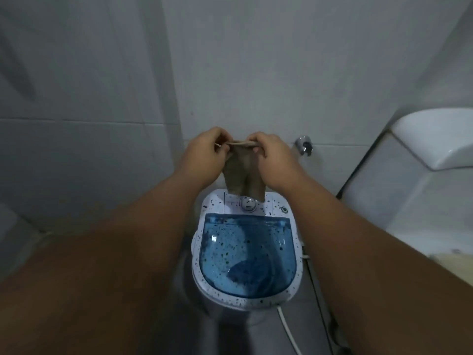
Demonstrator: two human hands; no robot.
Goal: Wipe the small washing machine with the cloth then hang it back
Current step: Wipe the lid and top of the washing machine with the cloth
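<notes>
Both grips pinch cloth top edge above washing machine, tap beside.

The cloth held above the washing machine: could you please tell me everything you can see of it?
The cloth is a dull grey-brown fabric, soft and limp. Its top edge is stretched level between the left hand and the right hand, each pinching one end. The rest hangs in loose vertical folds in front of the tiled wall. In this view its lower edge overlaps the washing machine by the round knob; contact cannot be judged.
</notes>
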